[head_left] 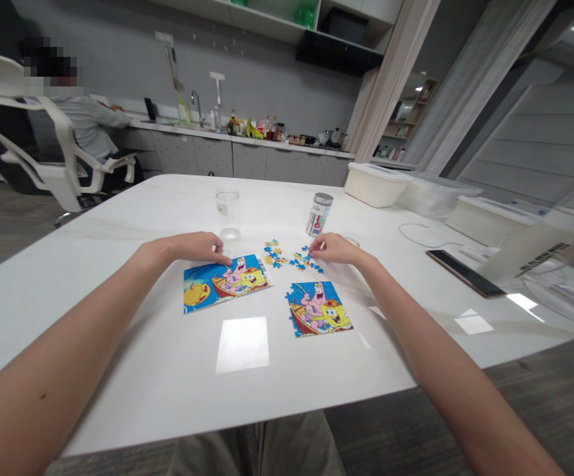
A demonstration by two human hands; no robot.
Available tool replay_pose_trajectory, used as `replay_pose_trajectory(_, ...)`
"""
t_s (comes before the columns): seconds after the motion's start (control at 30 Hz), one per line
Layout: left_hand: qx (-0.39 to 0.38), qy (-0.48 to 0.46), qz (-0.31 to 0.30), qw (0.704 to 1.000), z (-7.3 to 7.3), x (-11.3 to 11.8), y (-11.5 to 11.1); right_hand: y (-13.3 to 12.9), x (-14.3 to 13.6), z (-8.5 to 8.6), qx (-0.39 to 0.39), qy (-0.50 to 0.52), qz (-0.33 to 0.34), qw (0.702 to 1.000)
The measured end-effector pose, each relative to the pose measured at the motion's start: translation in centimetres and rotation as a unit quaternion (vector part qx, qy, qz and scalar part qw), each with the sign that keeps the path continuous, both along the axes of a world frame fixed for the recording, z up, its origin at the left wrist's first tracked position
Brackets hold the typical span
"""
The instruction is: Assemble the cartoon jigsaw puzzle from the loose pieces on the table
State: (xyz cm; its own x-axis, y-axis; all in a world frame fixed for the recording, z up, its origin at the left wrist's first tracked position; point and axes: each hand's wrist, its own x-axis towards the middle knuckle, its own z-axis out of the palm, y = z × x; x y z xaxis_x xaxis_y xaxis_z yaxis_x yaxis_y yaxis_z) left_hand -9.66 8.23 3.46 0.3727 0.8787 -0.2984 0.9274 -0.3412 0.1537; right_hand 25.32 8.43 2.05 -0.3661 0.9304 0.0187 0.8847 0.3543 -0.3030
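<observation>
A cartoon picture card [227, 281] lies on the white table [168, 377], left of centre. My left hand [200, 248] rests at its upper edge, thumb on the card, fingers curled. To the right of the card lies a partly joined puzzle [319, 309] with a pink and a yellow figure; its left edge is jagged. Beyond it are two groups of loose pieces, one on the left [274, 254] and one on the right [299, 260]. My right hand [334, 248] is at the right group, fingertips pinched together; what they hold, if anything, is too small to name.
Behind the pieces stand a clear jar [228, 215] and a printed canister [319, 215]. Lidded bins [376, 185], a dark phone-like slab [465, 272] and cables lie at the right. A person [86, 122] sits far left, by a white chair [61, 142].
</observation>
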Motion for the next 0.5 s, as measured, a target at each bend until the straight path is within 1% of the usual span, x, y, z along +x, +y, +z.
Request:
replay_pose_trajectory(0.17,-0.004,0.001,-0.003,1.0,0.0,0.0,0.0,0.2,0.0,-0.3,-0.006,0.0,0.007,1.0)
replay_pose_trajectory(0.27,-0.004,0.003,-0.004,1.0,-0.1,-0.1,0.1,0.0,0.1,0.0,-0.001,-0.001,0.0,1.0)
replay_pose_trajectory(0.33,-0.006,0.003,-0.002,1.0,0.0,-0.1,0.0,-0.2,0.3,0.4,-0.01,0.001,-0.001,1.0)
replay_pose_trajectory(0.4,-0.006,0.002,0.0,1.0,0.0,0.0,0.0,-0.5,0.6,0.9,-0.038,0.0,0.011,0.999)
replay_pose_trajectory(0.5,-0.005,-0.002,0.001,1.0,0.0,0.0,0.0,-1.0,0.9,1.5,-0.104,0.0,0.04,0.994)
